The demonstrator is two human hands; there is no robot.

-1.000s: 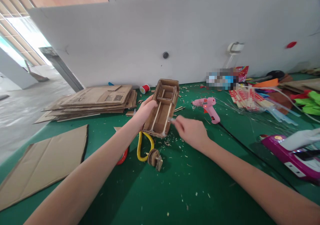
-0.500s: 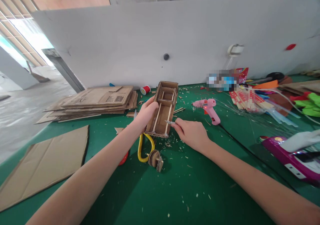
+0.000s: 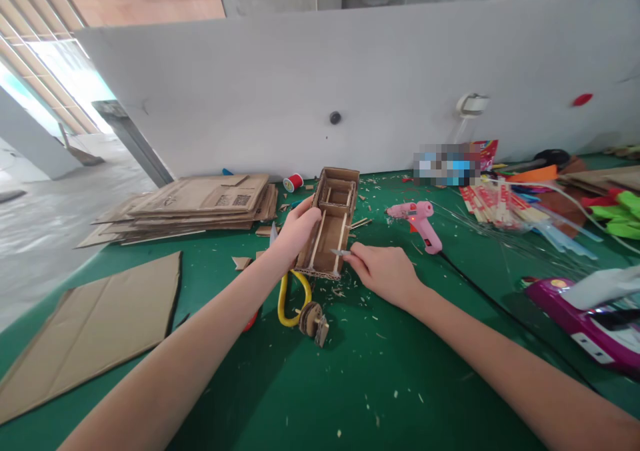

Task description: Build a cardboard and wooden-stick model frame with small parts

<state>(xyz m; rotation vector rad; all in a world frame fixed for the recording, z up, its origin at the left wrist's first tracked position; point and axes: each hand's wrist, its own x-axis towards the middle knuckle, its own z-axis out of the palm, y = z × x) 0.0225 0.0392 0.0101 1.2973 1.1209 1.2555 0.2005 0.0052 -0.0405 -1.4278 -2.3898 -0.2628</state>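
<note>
My left hand [image 3: 300, 227] grips the left side of a cardboard box [image 3: 329, 237], a long open tray with wooden sticks along its inside and a smaller framed section at its far end. The box is tilted toward me above the table. My right hand [image 3: 383, 267] is closed on a small craft knife [image 3: 341, 252], its blade over the near right part of the box. Below the box lie yellow-handled scissors [image 3: 283, 304] and a small piece of round cardboard discs on a stick [image 3: 311, 319].
A pink glue gun [image 3: 417, 219] with a black cord lies to the right. Stacked cardboard [image 3: 200, 197] and a flat sheet [image 3: 100, 324] are on the left. A red thread spool [image 3: 293, 183] lies near the wall. Wooden sticks [image 3: 493, 204] and a purple-and-white device [image 3: 575, 317] are at right.
The view has shifted slightly, with everything sitting a little lower and further right. Both hands keep their hold on the box and the knife; the blade has shifted slightly toward me.
</note>
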